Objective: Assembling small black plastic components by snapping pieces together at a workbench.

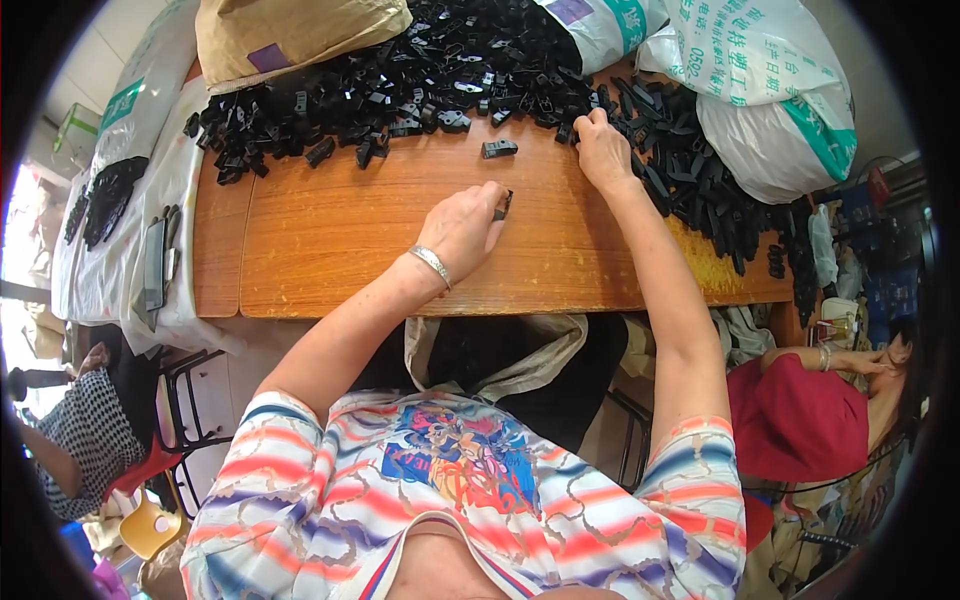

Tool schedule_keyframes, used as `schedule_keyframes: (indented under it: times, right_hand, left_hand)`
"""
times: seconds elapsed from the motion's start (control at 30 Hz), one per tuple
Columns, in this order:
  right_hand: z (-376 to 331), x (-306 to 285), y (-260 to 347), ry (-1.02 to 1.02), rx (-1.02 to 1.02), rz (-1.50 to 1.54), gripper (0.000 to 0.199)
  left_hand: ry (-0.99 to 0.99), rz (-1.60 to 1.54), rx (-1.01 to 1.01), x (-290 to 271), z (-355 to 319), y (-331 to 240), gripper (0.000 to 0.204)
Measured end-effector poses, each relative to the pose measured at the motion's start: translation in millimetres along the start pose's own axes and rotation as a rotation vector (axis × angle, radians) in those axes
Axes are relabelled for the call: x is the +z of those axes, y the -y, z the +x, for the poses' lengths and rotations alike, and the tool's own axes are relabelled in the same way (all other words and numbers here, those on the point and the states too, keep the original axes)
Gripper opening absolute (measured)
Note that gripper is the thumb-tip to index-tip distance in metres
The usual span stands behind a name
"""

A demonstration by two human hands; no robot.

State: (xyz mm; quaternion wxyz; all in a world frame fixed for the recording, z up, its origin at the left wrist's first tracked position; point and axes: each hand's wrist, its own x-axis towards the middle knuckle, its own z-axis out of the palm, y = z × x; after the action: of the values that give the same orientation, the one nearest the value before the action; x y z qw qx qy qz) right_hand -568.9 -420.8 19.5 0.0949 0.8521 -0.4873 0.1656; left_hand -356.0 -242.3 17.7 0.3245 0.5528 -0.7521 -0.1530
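My left hand (462, 228), a silver bracelet at its wrist, is closed over the middle of the wooden table. A small black plastic part (503, 207) sticks out between its thumb and fingers. My right hand (604, 152) reaches farther out, its fingers curled together at the edge of the pile of long black plastic pieces (660, 130); what they pinch, if anything, is too small to tell. Between the hands, a little farther off, lies a single black clip-like part (499, 149). A large heap of similar black parts (400, 100) spreads along the far side.
A brown paper sack (300, 35) and white woven sacks (770, 90) stand around the heaps on the wooden table (400, 270). An open cloth bag (500, 360) hangs below its near edge. Other people sit to the left (90, 430) and right (800, 420).
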Motion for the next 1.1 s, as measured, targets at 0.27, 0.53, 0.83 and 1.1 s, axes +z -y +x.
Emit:
schedule_keyframes:
  times: [0.27, 0.53, 0.83, 1.1]
  right_hand:
    - [-34.5, -23.3, 20.7, 0.264, 0.211, 0.449, 0.028]
    - [-106.8, -13.7, 76.2, -0.032, 0.505, 0.634, 0.024]
    - [-125.0, -32.7, 84.6, -0.058, 0.431, 0.463, 0.027]
    - [-130.6, -36.1, 80.8, -0.063, 0.006, 0.314, 0.030]
  left_hand:
    - [0.144, 0.322, 0.253, -12.0, 19.3, 10.0, 0.039]
    - [0.068, 0.273, 0.268, -19.9, 8.9, 12.4, 0.023]
    - [-0.017, 0.119, 0.193, -12.5, -13.8, 25.3, 0.036]
    - [-0.059, 0.072, 0.152, -13.2, -21.8, 42.5, 0.026]
